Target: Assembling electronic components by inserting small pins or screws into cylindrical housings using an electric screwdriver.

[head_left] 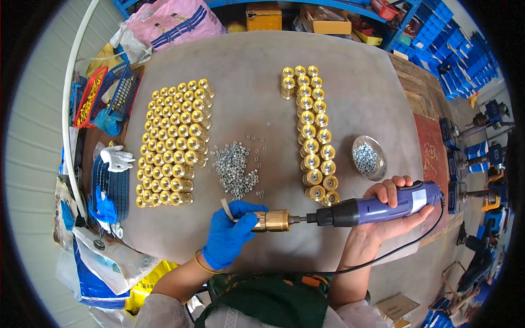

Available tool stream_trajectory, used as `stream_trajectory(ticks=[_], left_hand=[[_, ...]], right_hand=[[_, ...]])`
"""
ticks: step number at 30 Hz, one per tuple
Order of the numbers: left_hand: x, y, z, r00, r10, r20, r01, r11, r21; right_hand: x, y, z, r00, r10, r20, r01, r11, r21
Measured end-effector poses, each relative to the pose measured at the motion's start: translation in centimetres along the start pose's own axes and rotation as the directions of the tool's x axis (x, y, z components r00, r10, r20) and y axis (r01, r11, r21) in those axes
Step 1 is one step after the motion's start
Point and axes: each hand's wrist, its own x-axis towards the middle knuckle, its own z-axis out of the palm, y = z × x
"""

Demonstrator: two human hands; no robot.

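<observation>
My left hand (228,234), in a blue glove, is closed around a brass cylindrical fitting (278,221) lying level above the near part of the table. A thin pale strip (226,208) sticks up beside its fingers; its lower end is hidden. My bare right hand (373,232) grips a purple electric screwdriver (345,214) with a black nose. The driver points left, and its bit meets the fitting's right end; whether the tip is inside I cannot tell. Beyond my left hand lies a loose pile of small metal nuts (235,168).
Upright brass fittings (174,143) fill a block at left; another column (308,132) stands right of centre. A round dish (377,174) holds small metal parts. The driver's black cable (377,262) runs along the near edge. Baskets (121,87) and a white glove (116,158) flank the table (246,65).
</observation>
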Motion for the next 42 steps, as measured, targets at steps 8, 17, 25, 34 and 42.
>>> stream_trajectory(ticks=[8, 17, 25, 34, 42], left_hand=[[1.1, 0.0, 0.9, 0.978, 0.205, -0.031, -0.203, 0.978, 0.053], [14.0, 7.1, 1.8, 0.861, 0.487, 0.148, -0.463, 0.630, 0.623], [25.4, 5.4, 4.7, 0.801, 0.487, 0.349, -0.550, 0.368, 0.750], [27.4, 7.4, 3.8, 0.650, 0.418, 0.635, -0.682, -0.047, 0.730], [19.4, 5.6, -3.2, 0.909, 0.367, 0.198, -0.344, 0.391, 0.854]], right_hand=[[1.2, 0.2, -1.1, 0.999, 0.019, 0.034, -0.019, 1.000, 0.018], [3.0, -4.3, -2.1, 0.978, -0.203, 0.039, 0.203, 0.979, 0.006], [2.1, -4.2, -3.3, 0.985, -0.170, -0.030, 0.164, 0.976, -0.142], [2.2, -3.6, -3.1, 0.988, -0.148, -0.051, 0.140, 0.980, -0.141], [1.7, -3.9, -3.5, 0.989, -0.125, -0.078, 0.114, 0.985, -0.131]])
